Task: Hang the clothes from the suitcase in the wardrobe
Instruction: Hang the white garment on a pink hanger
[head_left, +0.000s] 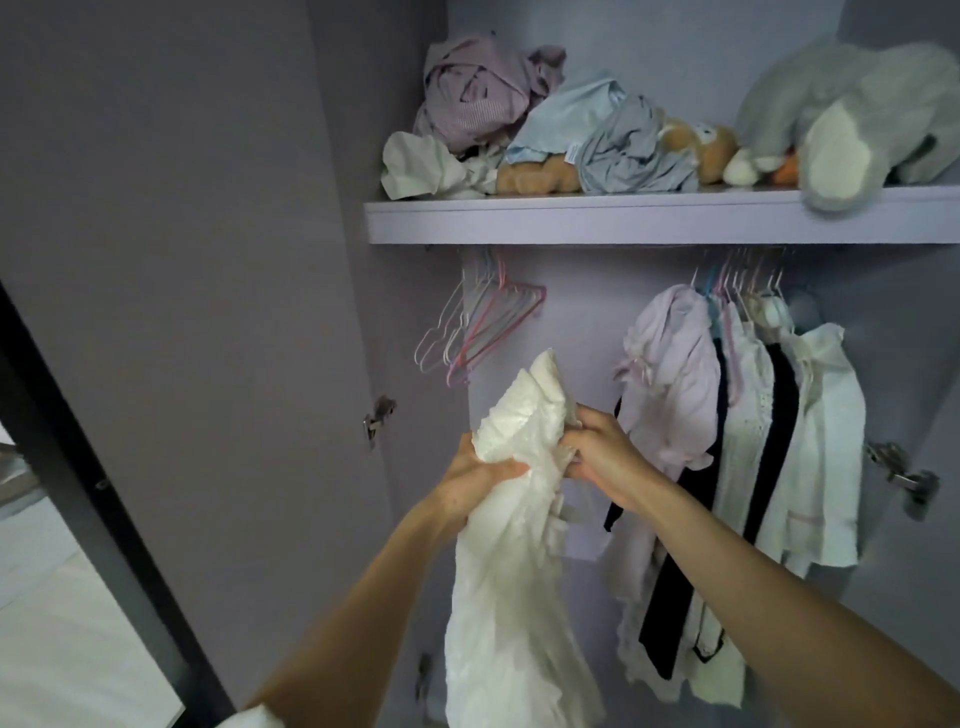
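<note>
Lilac laminate wardrobe (597, 312): at three o'clock, a row of pale and black garments (748, 441) is already hung. At ten o'clock, a bunch of empty wire hangers (483, 322) waits. At centre, a crumpled white lace-trimmed garment (514, 545) is gripped by the left hand (478, 478) and right hand (597, 452), fingers curled into it, not yet hung.

A grey plush toy (852, 114) and what looks like a brown teddy (696, 150) lie on the shelf (623, 221) among crumpled laundry (483, 93).
</note>
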